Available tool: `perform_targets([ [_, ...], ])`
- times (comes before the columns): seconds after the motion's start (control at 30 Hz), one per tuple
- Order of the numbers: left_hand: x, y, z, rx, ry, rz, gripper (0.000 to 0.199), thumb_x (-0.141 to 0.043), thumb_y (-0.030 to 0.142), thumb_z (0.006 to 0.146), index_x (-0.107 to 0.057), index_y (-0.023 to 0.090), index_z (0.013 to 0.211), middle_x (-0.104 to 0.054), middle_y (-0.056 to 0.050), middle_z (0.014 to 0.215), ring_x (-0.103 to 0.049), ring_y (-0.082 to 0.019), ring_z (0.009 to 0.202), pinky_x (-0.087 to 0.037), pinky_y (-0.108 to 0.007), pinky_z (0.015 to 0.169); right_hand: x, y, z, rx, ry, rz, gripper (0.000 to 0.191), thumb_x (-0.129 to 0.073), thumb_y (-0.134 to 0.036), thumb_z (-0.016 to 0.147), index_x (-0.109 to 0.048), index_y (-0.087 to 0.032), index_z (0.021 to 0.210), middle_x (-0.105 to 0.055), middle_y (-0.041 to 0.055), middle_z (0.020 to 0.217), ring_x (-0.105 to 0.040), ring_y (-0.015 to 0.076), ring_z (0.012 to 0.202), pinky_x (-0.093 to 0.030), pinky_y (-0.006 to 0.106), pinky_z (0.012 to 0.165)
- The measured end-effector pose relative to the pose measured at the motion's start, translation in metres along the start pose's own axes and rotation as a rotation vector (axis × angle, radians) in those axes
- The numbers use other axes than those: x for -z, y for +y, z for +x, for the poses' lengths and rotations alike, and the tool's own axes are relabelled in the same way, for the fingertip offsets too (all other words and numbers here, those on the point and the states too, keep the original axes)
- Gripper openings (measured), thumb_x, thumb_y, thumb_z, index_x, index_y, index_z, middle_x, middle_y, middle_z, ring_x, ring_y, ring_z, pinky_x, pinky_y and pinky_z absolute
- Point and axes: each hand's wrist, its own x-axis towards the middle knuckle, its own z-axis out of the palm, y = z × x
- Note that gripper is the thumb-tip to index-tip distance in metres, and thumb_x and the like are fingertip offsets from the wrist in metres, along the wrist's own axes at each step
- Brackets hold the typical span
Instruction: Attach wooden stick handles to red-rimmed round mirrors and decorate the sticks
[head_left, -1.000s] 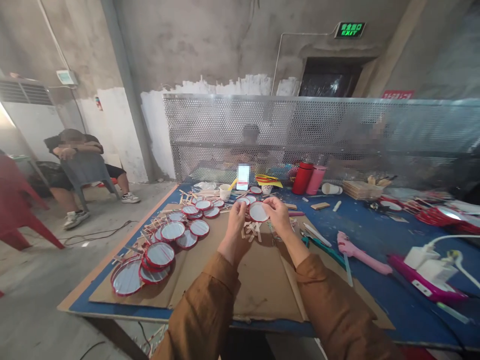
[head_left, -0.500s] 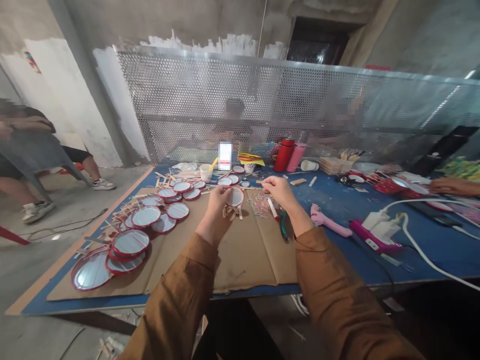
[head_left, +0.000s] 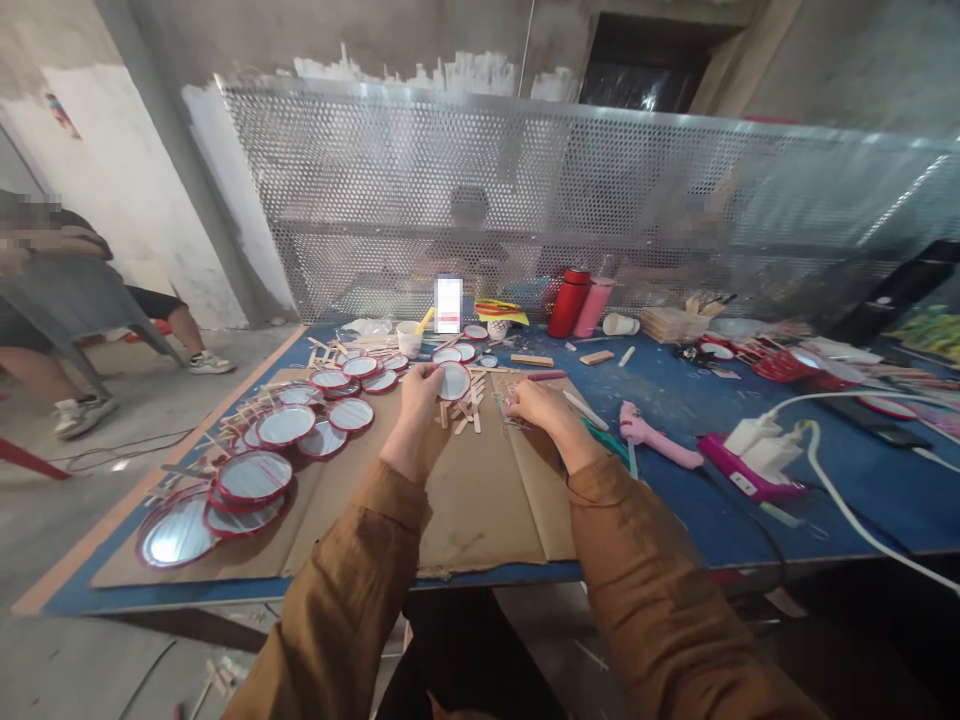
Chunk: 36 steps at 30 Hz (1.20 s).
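My left hand (head_left: 420, 395) is closed, thumb and fingers pinching the edge of a small red-rimmed round disc (head_left: 454, 381) with a pale, glossy, mirror-like face. The disc is held over a pile of wooden sticks (head_left: 471, 405) on the cardboard (head_left: 480, 500). To the right, my right hand (head_left: 541, 408) is down at the thin, clear and pinkish strips (head_left: 501, 405), fingertips pressed together. Whatever lies between them is too small to make out. A dark red stick (head_left: 547, 375) shows just behind that hand. A white pen (head_left: 586, 409) and green-handled tool (head_left: 606, 440) lie beside my right wrist.
Several larger red-rimmed discs (head_left: 255, 475) overlap along the left. A pink glue gun (head_left: 660, 437) and magenta power strip (head_left: 750, 470) with white cables are on the right. Behind stand a paper cup (head_left: 409, 339), red bottle (head_left: 568, 303) and perforated metal screen (head_left: 390, 190). A person sits far left.
My right hand has moved left and down to the thin strips. My left hand has shifted slightly left with the disc, uncovering more wooden sticks. The pen and green-handled tool now appear farther right.
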Motion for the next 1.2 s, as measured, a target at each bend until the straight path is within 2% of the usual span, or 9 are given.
perform_targets([
  [0.17, 0.001, -0.006, 0.007, 0.067, 0.030, -0.117, 0.016, -0.066, 0.019, 0.067, -0.060, 0.015, 0.082, -0.060, -0.002, 0.072, -0.056, -0.011, 0.061, -0.045, -0.020, 0.054, -0.002, -0.001, 0.003, 0.030, 0.052, 0.032, 0.031, -0.074, -0.017, 0.060, -0.048, -0.022, 0.044, -0.050, 0.0009, 0.040, -0.061, 0.0202, 0.053, -0.040, 0.028, 0.054],
  [0.3, 0.000, -0.008, 0.007, 0.059, 0.041, -0.130, 0.020, -0.066, 0.016, 0.064, -0.064, 0.015, 0.083, -0.063, -0.004, 0.075, -0.057, -0.011, 0.061, -0.045, -0.020, 0.052, 0.002, 0.005, 0.006, 0.022, 0.121, 0.136, 0.029, -0.067, -0.021, 0.065, -0.047, -0.022, 0.044, -0.048, -0.0019, 0.039, -0.055, 0.0153, 0.047, -0.035, 0.026, 0.050],
  [0.43, -0.002, -0.009, 0.005, 0.051, -0.082, -0.149, 0.014, -0.065, 0.017, 0.063, -0.067, 0.015, 0.078, -0.066, -0.007, 0.071, -0.057, -0.013, 0.058, -0.044, -0.021, 0.049, 0.006, 0.001, 0.006, 0.089, 0.308, 0.643, 0.021, -0.059, -0.035, 0.070, -0.055, -0.020, 0.056, -0.061, -0.0001, 0.053, -0.051, 0.0121, 0.049, -0.034, 0.023, 0.047],
  [0.57, -0.007, -0.010, 0.002, 0.099, -0.175, -0.185, 0.016, -0.063, 0.021, 0.065, -0.065, 0.015, 0.080, -0.065, -0.008, 0.069, -0.057, -0.014, 0.053, -0.045, -0.024, 0.046, 0.007, -0.015, 0.001, 0.046, 0.180, 1.160, 0.027, -0.065, -0.044, 0.065, -0.060, -0.018, 0.069, -0.065, 0.0014, 0.056, -0.042, 0.0082, 0.040, -0.027, 0.020, 0.038],
  [0.67, -0.010, -0.007, -0.001, 0.125, -0.251, -0.237, 0.020, -0.062, 0.024, 0.066, -0.063, 0.016, 0.084, -0.066, -0.008, 0.073, -0.059, -0.015, 0.055, -0.047, -0.025, 0.047, 0.005, -0.024, -0.001, 0.034, 0.104, 1.334, 0.029, -0.072, -0.042, 0.059, -0.057, -0.018, 0.065, -0.061, -0.0010, 0.050, -0.040, 0.0063, 0.037, -0.025, 0.018, 0.035],
  [0.77, -0.011, -0.003, -0.005, 0.165, -0.332, -0.290, 0.021, -0.062, 0.026, 0.066, -0.061, 0.017, 0.085, -0.067, -0.009, 0.077, -0.062, -0.017, 0.060, -0.050, -0.027, 0.048, 0.001, -0.027, -0.002, 0.050, 0.084, 1.382, 0.030, -0.075, -0.039, 0.057, -0.054, -0.019, 0.064, -0.061, -0.0023, 0.050, -0.046, 0.0073, 0.039, -0.031, 0.017, 0.036],
  [0.97, -0.012, 0.001, -0.009, 0.169, -0.347, -0.253, 0.026, -0.064, 0.037, 0.074, -0.061, 0.016, 0.090, -0.065, -0.010, 0.084, -0.061, -0.016, 0.062, -0.050, -0.027, 0.048, -0.007, -0.030, 0.002, 0.049, 0.092, 1.341, 0.035, -0.076, -0.037, 0.056, -0.058, -0.018, 0.078, -0.067, -0.0001, 0.062, -0.059, 0.0119, 0.049, -0.038, 0.018, 0.038],
  [1.1, -0.011, -0.005, -0.006, 0.124, -0.394, -0.217, 0.030, -0.071, 0.039, 0.073, -0.060, 0.016, 0.088, -0.063, -0.005, 0.075, -0.057, -0.011, 0.054, -0.044, -0.020, 0.045, -0.013, -0.030, 0.008, 0.057, 0.150, 1.289, 0.032, -0.073, -0.039, 0.059, -0.062, -0.018, 0.081, -0.070, 0.0035, 0.069, -0.062, 0.0137, 0.055, -0.036, 0.018, 0.038],
  [1.2, -0.009, -0.009, -0.007, 0.087, -0.513, -0.130, 0.032, -0.071, 0.042, 0.074, -0.060, 0.016, 0.089, -0.063, -0.003, 0.065, -0.052, -0.009, 0.044, -0.034, -0.017, 0.037, -0.016, -0.027, 0.011, 0.067, 0.204, 1.236, 0.028, -0.067, -0.039, 0.063, -0.063, -0.017, 0.079, -0.071, 0.0055, 0.071, -0.062, 0.0144, 0.057, -0.036, 0.019, 0.040],
])
